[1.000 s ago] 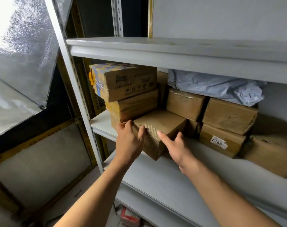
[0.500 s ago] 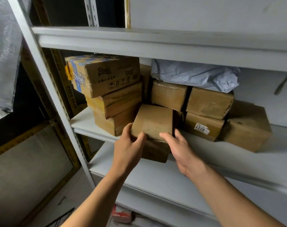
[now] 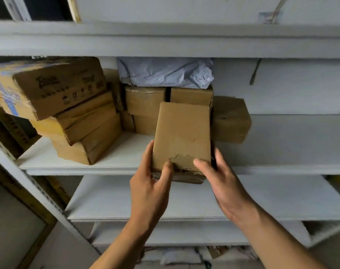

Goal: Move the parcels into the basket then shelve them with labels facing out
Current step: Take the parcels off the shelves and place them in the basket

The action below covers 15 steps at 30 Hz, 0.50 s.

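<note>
A grey metal shelving unit [image 3: 111,167] carries stacked brown cardboard parcels [image 3: 82,125] at far left and a crumpled grey plastic mailer [image 3: 165,72] on top. At the shelf's near edge, a plain brown cardboard box [image 3: 181,136] stands tilted. The left hand [image 3: 151,183] and right hand [image 3: 221,181] grip its lower sides, thumbs on its front.

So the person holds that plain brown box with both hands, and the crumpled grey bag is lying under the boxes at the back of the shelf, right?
Not quite. Both hands, left hand and right hand, do hold the plain brown box, but the head view shows the crumpled grey bag lying on top of the back boxes, not under them.
</note>
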Each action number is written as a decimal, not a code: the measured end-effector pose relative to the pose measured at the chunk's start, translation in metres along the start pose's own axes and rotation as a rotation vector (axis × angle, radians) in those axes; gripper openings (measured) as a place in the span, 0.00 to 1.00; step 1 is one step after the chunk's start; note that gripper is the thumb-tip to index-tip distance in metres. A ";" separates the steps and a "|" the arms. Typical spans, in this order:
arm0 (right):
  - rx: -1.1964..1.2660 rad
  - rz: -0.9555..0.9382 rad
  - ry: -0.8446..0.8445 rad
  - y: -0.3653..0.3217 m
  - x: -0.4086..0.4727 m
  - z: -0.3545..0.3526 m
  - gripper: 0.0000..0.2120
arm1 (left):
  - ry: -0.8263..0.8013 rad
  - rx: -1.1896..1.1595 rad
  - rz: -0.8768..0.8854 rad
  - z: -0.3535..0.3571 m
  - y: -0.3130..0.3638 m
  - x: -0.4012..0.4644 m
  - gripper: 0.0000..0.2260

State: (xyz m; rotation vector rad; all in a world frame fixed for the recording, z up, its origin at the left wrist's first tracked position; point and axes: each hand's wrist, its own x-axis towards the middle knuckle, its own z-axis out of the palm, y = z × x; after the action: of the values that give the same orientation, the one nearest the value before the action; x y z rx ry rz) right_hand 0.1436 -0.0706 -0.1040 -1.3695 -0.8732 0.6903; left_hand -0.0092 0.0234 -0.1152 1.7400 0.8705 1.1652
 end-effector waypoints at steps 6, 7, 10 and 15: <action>0.011 -0.009 0.196 -0.003 -0.070 -0.099 0.32 | -0.263 -0.049 0.069 0.087 0.033 -0.043 0.28; 0.029 0.000 0.235 -0.001 -0.084 -0.119 0.32 | -0.308 -0.058 0.070 0.104 0.040 -0.053 0.29; 0.072 0.047 0.377 0.003 -0.127 -0.175 0.33 | -0.438 -0.086 0.061 0.158 0.059 -0.085 0.29; 0.121 0.080 0.624 0.014 -0.213 -0.267 0.34 | -0.732 -0.121 0.095 0.247 0.093 -0.156 0.23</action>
State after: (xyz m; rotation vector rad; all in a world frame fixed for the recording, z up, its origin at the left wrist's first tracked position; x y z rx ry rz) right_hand 0.2592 -0.3908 -0.1417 -1.3992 -0.2771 0.3299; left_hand 0.1814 -0.2161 -0.1365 1.9146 0.2673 0.5352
